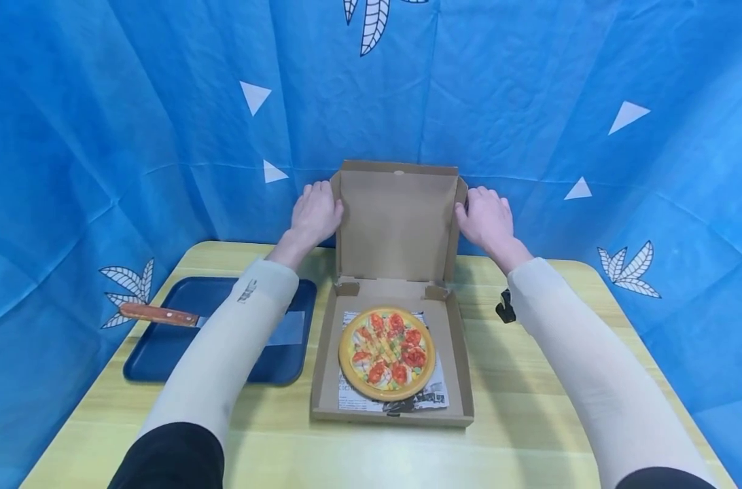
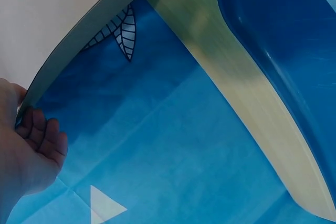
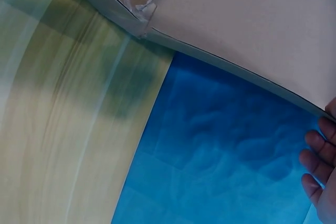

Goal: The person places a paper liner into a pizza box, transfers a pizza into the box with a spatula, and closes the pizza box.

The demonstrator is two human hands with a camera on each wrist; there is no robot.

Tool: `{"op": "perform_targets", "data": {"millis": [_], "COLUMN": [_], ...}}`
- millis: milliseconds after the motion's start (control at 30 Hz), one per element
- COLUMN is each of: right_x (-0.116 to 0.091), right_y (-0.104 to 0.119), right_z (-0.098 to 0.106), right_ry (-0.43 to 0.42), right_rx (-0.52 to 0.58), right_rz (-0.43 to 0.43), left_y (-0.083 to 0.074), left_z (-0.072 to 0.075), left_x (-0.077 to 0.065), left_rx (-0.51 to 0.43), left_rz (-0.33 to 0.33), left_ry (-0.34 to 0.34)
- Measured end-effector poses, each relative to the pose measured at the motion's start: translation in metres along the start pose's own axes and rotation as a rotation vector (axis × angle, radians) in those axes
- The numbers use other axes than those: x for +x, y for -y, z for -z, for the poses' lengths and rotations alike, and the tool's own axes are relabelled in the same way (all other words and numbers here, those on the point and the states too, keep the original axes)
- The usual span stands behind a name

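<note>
A cardboard pizza box (image 1: 463, 380) stands with its lid (image 1: 398, 227) raised upright at the back. Inside it a toy-like pizza (image 1: 386, 353) with a yellow rim lies on printed paper (image 1: 435, 394). My left hand (image 1: 316, 209) grips the lid's upper left edge between thumb and curled fingers, as the left wrist view also shows at the lid's side (image 2: 79, 40). At the upper right edge, my right hand (image 1: 488, 216) pinches the lid in the same way. In the right wrist view, that hand's fingers (image 3: 317, 163) curl behind the lid's side wall.
Left of the box lies a dark blue tray (image 1: 147, 353), partly hidden by my left forearm. Across it rests a tool with a wooden handle (image 1: 160, 314) and a flat metal blade (image 1: 288, 329). A blue curtain (image 1: 499, 81) hangs behind the wooden table (image 1: 511, 407).
</note>
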State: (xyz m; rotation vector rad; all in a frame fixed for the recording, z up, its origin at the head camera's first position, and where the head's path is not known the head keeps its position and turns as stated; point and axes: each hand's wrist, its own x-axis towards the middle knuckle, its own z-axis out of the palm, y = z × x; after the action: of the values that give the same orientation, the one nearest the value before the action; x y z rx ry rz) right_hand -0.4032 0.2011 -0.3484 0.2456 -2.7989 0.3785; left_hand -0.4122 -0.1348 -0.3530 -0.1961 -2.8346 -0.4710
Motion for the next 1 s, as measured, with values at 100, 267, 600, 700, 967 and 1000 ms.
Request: {"op": "perform_targets", "data": {"millis": [100,267,600,700,967,1000], "right_x": [-0.003,-0.008,-0.014,-0.015,-0.016,-0.017], "right_y": [-0.001,-0.002,-0.002,-0.001,-0.001,-0.001], "right_z": [-0.001,-0.001,0.002,0.004,0.008,0.008], "right_ry": [-0.005,-0.011,-0.014,-0.005,-0.006,-0.004], "right_rx": [0.009,0.029,0.046,0.048,0.056,0.059], "right_rz": [0.003,0.005,0.008,0.016,0.015,0.014], "left_y": [-0.001,-0.003,-0.007,-0.007,-0.01,-0.011], "left_z": [0.0,0.0,0.004,0.005,0.009,0.009], "left_x": [-0.003,-0.007,-0.011,-0.014,-0.019,-0.019], "left_rx": [-0.011,-0.014,-0.006,-0.009,-0.008,-0.006], "left_rz": [-0.001,-0.005,-0.036,-0.034,-0.057,-0.059], "left_ry": [-0.007,-0.016,-0.026,-0.032,-0.048,-0.046]}}
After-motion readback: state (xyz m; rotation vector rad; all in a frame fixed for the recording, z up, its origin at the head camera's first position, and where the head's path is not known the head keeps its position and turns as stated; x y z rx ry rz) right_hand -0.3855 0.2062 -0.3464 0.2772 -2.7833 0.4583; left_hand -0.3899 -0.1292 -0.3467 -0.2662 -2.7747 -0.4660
